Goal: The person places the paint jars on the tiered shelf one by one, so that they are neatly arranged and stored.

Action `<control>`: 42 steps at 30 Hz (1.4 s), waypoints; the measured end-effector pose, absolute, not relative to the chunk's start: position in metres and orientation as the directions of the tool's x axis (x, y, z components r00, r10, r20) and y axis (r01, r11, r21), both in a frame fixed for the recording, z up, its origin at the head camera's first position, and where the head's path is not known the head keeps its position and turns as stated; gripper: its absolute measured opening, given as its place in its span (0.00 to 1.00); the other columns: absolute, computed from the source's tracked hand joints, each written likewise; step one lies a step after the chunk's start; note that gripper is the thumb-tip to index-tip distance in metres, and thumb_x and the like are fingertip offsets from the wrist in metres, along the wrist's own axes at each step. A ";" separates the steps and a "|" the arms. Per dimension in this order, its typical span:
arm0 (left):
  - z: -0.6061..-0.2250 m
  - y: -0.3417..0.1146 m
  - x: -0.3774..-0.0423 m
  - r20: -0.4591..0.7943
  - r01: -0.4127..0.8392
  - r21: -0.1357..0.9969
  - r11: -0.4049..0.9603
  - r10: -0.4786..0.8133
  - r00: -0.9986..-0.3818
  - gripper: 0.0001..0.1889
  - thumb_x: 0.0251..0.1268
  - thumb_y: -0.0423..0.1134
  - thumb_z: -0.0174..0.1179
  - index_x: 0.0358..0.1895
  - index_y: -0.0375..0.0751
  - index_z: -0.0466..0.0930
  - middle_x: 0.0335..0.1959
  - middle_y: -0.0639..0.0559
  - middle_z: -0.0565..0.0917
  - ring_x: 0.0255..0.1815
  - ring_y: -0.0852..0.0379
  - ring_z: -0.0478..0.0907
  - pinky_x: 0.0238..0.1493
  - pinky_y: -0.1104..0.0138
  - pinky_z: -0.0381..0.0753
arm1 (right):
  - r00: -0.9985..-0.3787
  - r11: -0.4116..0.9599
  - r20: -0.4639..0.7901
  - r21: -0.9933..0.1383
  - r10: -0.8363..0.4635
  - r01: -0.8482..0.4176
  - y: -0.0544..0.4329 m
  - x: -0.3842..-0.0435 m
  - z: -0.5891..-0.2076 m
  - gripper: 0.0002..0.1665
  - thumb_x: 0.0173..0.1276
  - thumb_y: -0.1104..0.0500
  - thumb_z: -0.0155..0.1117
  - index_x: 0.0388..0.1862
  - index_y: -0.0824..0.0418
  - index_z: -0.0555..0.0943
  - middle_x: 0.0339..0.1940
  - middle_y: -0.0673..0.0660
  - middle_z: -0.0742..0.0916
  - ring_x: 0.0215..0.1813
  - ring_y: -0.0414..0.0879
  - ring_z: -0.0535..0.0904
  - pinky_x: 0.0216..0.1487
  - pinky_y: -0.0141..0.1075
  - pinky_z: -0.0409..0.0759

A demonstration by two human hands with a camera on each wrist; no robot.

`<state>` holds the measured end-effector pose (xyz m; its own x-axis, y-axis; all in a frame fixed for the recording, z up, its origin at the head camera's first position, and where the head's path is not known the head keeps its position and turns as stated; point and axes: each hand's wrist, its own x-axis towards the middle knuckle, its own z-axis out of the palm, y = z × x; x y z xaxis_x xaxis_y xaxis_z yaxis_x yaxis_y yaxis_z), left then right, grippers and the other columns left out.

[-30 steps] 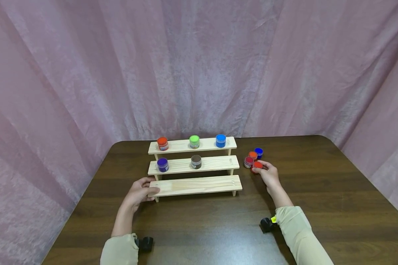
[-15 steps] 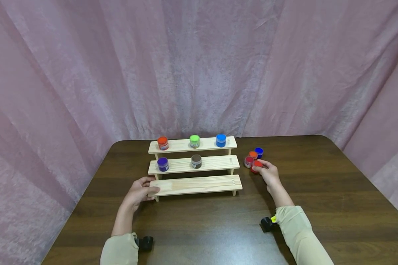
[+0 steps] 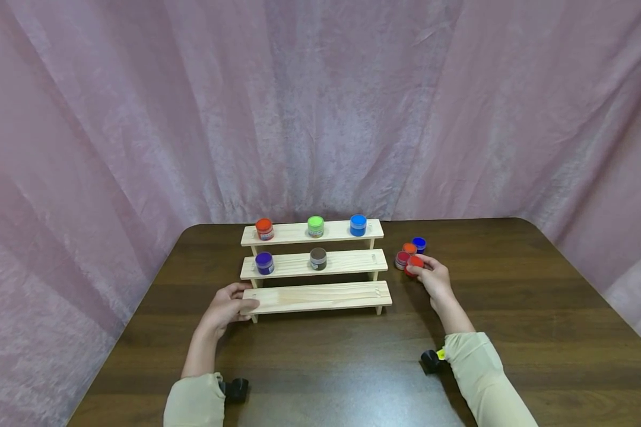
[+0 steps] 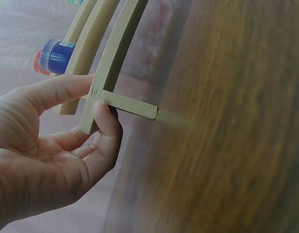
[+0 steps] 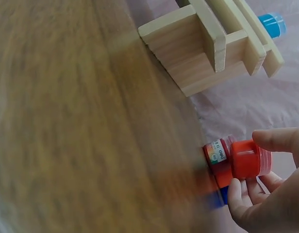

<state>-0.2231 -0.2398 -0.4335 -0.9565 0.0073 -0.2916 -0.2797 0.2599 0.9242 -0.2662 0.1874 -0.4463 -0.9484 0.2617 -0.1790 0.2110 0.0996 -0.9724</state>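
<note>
My left hand (image 3: 226,308) grips the left end of the lowest step of a three-tier wooden display stand (image 3: 320,298), thumb on top and fingers beneath. At the right, my right hand (image 3: 434,280) pinches a red paint jar (image 5: 246,159) between thumb and fingers. Its base sits higher than that of the dark red jar (image 5: 218,158) beside it. Close by stand an orange-lidded jar (image 3: 409,248) and a dark blue jar (image 3: 419,244), both partly hidden in the right wrist view.
On the top tier stand an orange-red jar (image 3: 264,229), a green jar (image 3: 316,226) and a blue jar (image 3: 358,225). The middle tier bears a purple jar (image 3: 264,263) and a brown jar (image 3: 317,258). A pink curtain (image 3: 320,107) hangs behind the brown wooden table (image 3: 331,367).
The red jar in my right hand has risen slightly against the jars beside it. My left hand keeps its grip on the stand; the head view has shifted a little.
</note>
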 end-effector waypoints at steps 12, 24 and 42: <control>-0.436 -0.240 -0.225 -0.294 -0.283 0.925 0.255 0.005 -0.956 0.29 0.60 0.29 0.62 0.64 0.26 0.65 0.41 0.47 0.78 0.30 0.62 0.77 0.30 0.74 0.83 | -0.957 0.122 -0.164 -0.973 0.238 0.197 0.186 -0.262 -0.432 0.33 0.66 0.62 0.64 0.69 0.67 0.68 0.46 0.46 0.80 0.36 0.23 0.72 0.42 0.20 0.75; -0.434 -0.240 -0.223 -0.288 -0.274 0.932 0.239 0.025 -0.957 0.30 0.61 0.30 0.62 0.65 0.26 0.64 0.36 0.53 0.78 0.29 0.65 0.76 0.29 0.75 0.81 | -0.980 0.142 -0.063 -0.986 0.187 0.090 0.173 -0.256 -0.411 0.31 0.66 0.63 0.63 0.68 0.68 0.69 0.47 0.47 0.81 0.40 0.22 0.74 0.46 0.19 0.77; -0.435 -0.241 -0.224 -0.289 -0.276 0.930 0.241 0.020 -0.957 0.30 0.60 0.30 0.62 0.65 0.26 0.64 0.38 0.51 0.78 0.30 0.64 0.76 0.29 0.75 0.81 | -0.996 0.236 0.006 -0.972 0.089 0.015 0.151 -0.255 -0.392 0.31 0.67 0.62 0.64 0.67 0.66 0.70 0.54 0.61 0.81 0.39 0.26 0.75 0.39 0.20 0.77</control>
<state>-0.2242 -0.2409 -0.4353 -0.9572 0.0198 -0.2888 -0.2758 0.2411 0.9305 -0.2552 0.1515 -0.3920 -0.9960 0.0892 0.0061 0.0152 0.2360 -0.9716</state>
